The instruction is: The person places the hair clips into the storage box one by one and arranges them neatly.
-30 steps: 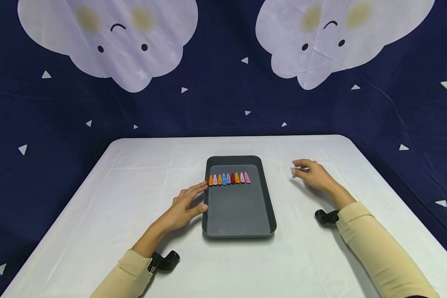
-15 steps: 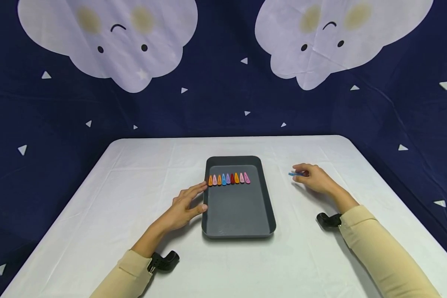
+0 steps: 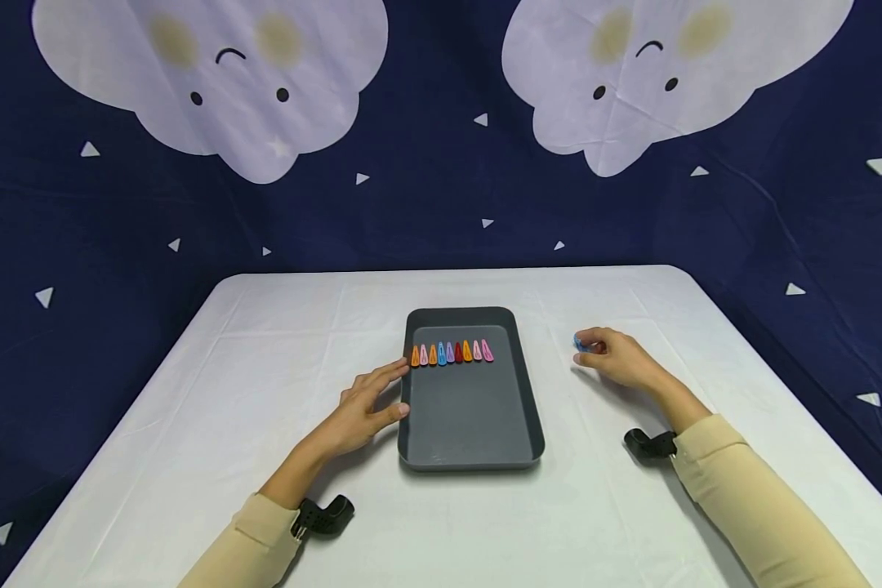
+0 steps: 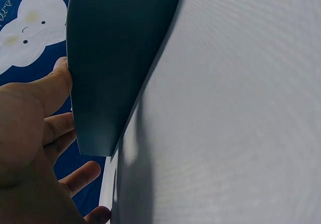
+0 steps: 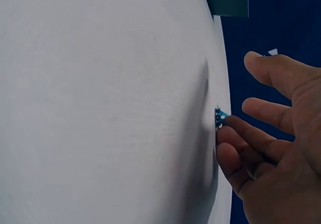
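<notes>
In the head view, a row of several snap hair clips (image 3: 451, 352) in orange, pinks, blues, purple and red lies across the upper part of a dark grey tray (image 3: 470, 425). My left hand (image 3: 367, 408) rests at the tray's left side; in the left wrist view its thumb (image 4: 57, 83) touches the tray's wall (image 4: 108, 83). To the right of the tray, my right hand (image 3: 621, 355) is low over the table beside a small blue hair clip (image 3: 580, 343), partly hidden. The right wrist view shows fingertips at the blue clip (image 5: 219, 117), with the thumb (image 5: 266, 71) apart from it.
A white cloth covers the table (image 3: 301, 343). Behind it hangs a dark blue backdrop (image 3: 426, 229) with cloud and triangle prints. Each wrist wears a black camera mount (image 3: 327, 516).
The blue hair clip, which stuck out leftward from my right fingers half a second ago, now shows turned between finger and thumb. The right hand has dipped slightly; my left hand stays at the tray.
</notes>
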Available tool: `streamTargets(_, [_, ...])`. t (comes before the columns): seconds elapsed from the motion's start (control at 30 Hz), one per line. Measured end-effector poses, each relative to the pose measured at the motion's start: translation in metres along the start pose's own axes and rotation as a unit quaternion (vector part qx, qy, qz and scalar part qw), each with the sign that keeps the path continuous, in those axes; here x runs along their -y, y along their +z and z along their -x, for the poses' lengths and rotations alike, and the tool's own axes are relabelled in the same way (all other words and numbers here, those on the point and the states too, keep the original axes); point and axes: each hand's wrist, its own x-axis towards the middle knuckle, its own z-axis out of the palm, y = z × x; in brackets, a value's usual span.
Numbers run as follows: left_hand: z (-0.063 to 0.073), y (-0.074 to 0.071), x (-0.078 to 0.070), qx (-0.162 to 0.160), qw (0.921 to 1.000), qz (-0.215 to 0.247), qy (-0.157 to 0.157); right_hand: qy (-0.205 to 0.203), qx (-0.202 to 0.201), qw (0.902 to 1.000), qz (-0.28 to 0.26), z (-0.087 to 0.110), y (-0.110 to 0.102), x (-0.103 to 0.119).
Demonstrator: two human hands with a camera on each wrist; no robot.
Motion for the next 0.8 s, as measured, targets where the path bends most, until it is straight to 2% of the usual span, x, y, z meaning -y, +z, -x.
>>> streamTargets(0.3, [0.001,-0.001,-0.002,0.001,1.0000,-0.002,0.000,-0.001,-0.024,0.9996,0.013,-0.001,-0.004,-0.004])
streamTargets(0.47, [0.001,-0.001,-0.002,0.001,1.0000,-0.001,0.003,-0.013,-0.025,0.9991,0.033,-0.005,-0.005,-0.012])
streamTargets(0.8, [0.001,-0.001,0.001,0.000,1.0000,0.003,-0.002,-0.007,-0.026,0.9987,0.043,-0.008,-0.005,-0.024])
